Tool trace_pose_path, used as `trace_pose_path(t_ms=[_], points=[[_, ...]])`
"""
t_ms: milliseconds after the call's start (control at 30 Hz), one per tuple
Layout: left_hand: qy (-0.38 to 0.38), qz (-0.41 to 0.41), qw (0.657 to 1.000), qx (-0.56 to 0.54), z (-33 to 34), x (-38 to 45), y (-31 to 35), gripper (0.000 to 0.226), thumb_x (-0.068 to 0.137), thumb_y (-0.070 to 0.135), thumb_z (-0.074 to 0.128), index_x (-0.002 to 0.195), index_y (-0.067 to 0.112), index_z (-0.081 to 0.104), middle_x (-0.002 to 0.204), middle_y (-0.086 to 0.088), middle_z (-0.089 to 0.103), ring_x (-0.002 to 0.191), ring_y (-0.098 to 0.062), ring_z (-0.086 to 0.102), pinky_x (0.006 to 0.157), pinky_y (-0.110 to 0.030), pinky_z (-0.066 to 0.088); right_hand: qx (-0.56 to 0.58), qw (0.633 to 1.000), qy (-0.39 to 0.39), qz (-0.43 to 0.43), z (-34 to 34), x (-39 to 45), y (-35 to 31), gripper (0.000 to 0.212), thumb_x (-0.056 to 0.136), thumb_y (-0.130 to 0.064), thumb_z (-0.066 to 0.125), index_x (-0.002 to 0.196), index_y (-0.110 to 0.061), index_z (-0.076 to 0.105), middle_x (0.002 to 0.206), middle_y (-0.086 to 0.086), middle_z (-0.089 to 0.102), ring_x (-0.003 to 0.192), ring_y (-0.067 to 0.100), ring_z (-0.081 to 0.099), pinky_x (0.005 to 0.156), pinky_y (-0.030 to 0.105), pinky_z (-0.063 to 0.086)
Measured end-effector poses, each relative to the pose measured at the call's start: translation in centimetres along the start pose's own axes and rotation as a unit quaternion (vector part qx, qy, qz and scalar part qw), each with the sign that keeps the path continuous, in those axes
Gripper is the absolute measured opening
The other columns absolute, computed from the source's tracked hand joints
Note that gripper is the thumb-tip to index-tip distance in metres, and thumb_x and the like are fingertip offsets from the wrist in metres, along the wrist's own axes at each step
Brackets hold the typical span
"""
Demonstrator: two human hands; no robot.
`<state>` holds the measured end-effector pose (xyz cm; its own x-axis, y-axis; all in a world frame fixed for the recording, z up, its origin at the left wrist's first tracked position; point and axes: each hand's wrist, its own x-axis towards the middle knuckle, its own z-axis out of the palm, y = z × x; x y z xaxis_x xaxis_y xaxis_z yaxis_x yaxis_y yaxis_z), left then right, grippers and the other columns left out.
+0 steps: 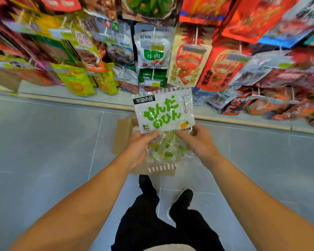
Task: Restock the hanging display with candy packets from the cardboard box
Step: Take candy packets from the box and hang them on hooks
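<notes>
Glossy grey floor tiles (43,142) below hanging display (152,51) of crinkly snack bags. Above brown cardboard box (122,134), clear flat candy packet (164,113), pinched by left hand (140,149) and right hand (198,142).

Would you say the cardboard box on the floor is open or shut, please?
Open: a flap of the cardboard box stands out to the left beneath the candy packet held by the left hand and right hand.
</notes>
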<state>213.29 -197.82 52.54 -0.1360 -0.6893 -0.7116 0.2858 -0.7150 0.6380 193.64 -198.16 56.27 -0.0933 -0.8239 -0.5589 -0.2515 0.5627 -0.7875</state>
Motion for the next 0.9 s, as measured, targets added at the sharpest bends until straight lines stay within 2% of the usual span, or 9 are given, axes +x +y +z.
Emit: trace_pose_path(t_ms=[100, 167, 300, 433, 533, 667, 767, 833, 900], points=[[-0.040, 0.008, 0.999, 0.029, 3.4, -1.8, 0.0, 0.035, 0.085, 0.007, 0.070, 0.119, 0.001, 0.064, 0.118, -0.017, 0.067, 0.117, -0.036, 0.060, 0.104, -0.058, 0.042, -0.003, 0.999, 0.042, -0.019, -3.2, -2.5, -0.9, 0.019, 0.083, -0.029, 0.076, 0.097, -0.021, 0.066, 0.090, 0.002, 0.072, 0.083, 0.021, 0.069, 0.074, 0.033, 0.057], [-0.052, 0.012, 0.996, 0.067, 6.4, -3.0, 0.5, 0.032, 0.083, 0.011, 0.073, 0.114, 0.010, 0.066, 0.115, -0.011, 0.070, 0.114, -0.034, 0.062, 0.101, -0.054, 0.044, 0.003, 0.997, 0.077, -0.031, -6.1, -4.2, -1.1, 0.026, 0.080, -0.037, 0.076, 0.091, -0.017, 0.063, 0.085, 0.011, 0.063, 0.075, 0.025, 0.060, 0.068, 0.038, 0.051], [-0.086, 0.062, 0.984, 0.146, 13.5, -5.5, 0.6, 0.023, 0.084, 0.017, 0.074, 0.105, 0.014, 0.066, 0.108, -0.012, 0.072, 0.095, -0.026, 0.069, 0.075, -0.036, 0.051, 0.053, 0.990, 0.119, -0.057, -12.5, -8.1, -0.5, 0.022, 0.086, -0.032, 0.072, 0.079, -0.024, 0.053, 0.075, -0.004, 0.049, 0.068, 0.012, 0.049, 0.059, 0.027, 0.042], [-0.110, 0.114, 0.973, 0.166, 21.9, -9.0, -1.1, 0.010, 0.085, 0.011, 0.072, 0.091, 0.015, 0.065, 0.086, -0.004, 0.073, 0.070, -0.012, 0.069, 0.049, -0.020, 0.048, 0.082, 0.978, 0.160, -0.104, -20.2, -12.3, 1.6, 0.032, 0.089, -0.031, 0.071, 0.073, -0.029, 0.043, 0.064, -0.016, 0.045, 0.061, 0.004, 0.046, 0.054, 0.015, 0.036], [-0.122, 0.154, 0.964, 0.182, 27.8, -11.1, -2.2, 0.010, 0.082, 0.012, 0.075, 0.083, 0.017, 0.066, 0.079, -0.005, 0.072, 0.070, -0.016, 0.068, 0.055, -0.025, 0.052, 0.092, 0.971, 0.182, -0.128, -26.0, -15.5, 2.1, 0.025, 0.090, -0.027, 0.070, 0.075, -0.025, 0.050, 0.064, -0.014, 0.047, 0.048, -0.005, 0.048, 0.043, 0.008, 0.034], [-0.150, 0.217, 0.943, 0.202, 36.7, -14.6, -2.5, 0.006, 0.084, 0.009, 0.072, 0.088, 0.012, 0.068, 0.068, 0.002, 0.070, 0.057, -0.009, 0.064, 0.045, -0.018, 0.044, 0.106, 0.955, 0.214, -0.177, -34.1, -19.6, 1.7, 0.034, 0.093, -0.024, 0.067, 0.070, -0.026, 0.042, 0.065, -0.013, 0.040, 0.049, -0.003, 0.046, 0.042, 0.009, 0.033], [-0.162, 0.254, 0.931, 0.205, 42.8, -16.5, -1.7, 0.012, 0.082, 0.007, 0.073, 0.094, 0.009, 0.070, 0.075, -0.002, 0.072, 0.067, -0.015, 0.068, 0.056, -0.026, 0.051, 0.107, 0.946, 0.234, -0.199, -39.7, -21.2, 0.7, 0.026, 0.091, -0.034, 0.067, 0.076, -0.025, 0.049, 0.072, -0.011, 0.045, 0.065, 0.007, 0.048, 0.053, 0.020, 0.033], [-0.164, 0.278, 0.924, 0.206, 46.5, -17.6, -0.7, 0.018, 0.082, 0.007, 0.073, 0.100, 0.006, 0.070, 0.081, -0.007, 0.074, 0.071, -0.019, 0.070, 0.059, -0.029, 0.054, 0.118, 0.940, 0.235, -0.216, -43.2, -21.6, -0.2, 0.017, 0.091, -0.037, 0.066, 0.093, -0.023, 0.057, 0.084, -0.012, 0.054, 0.078, 0.009, 0.055, 0.060, 0.022, 0.038], [-0.158, 0.305, 0.917, 0.205, 49.5, -18.1, 0.5, 0.023, 0.082, 0.008, 0.074, 0.104, 0.004, 0.069, 0.091, -0.012, 0.075, 0.079, -0.023, 0.072, 0.065, -0.033, 0.058, 0.132, 0.935, 0.230, -0.235, -45.9, -22.0, -1.9, 0.025, 0.093, -0.037, 0.065, 0.107, -0.023, 0.050, 0.092, -0.016, 0.050, 0.083, 0.007, 0.053, 0.075, 0.026, 0.040]])
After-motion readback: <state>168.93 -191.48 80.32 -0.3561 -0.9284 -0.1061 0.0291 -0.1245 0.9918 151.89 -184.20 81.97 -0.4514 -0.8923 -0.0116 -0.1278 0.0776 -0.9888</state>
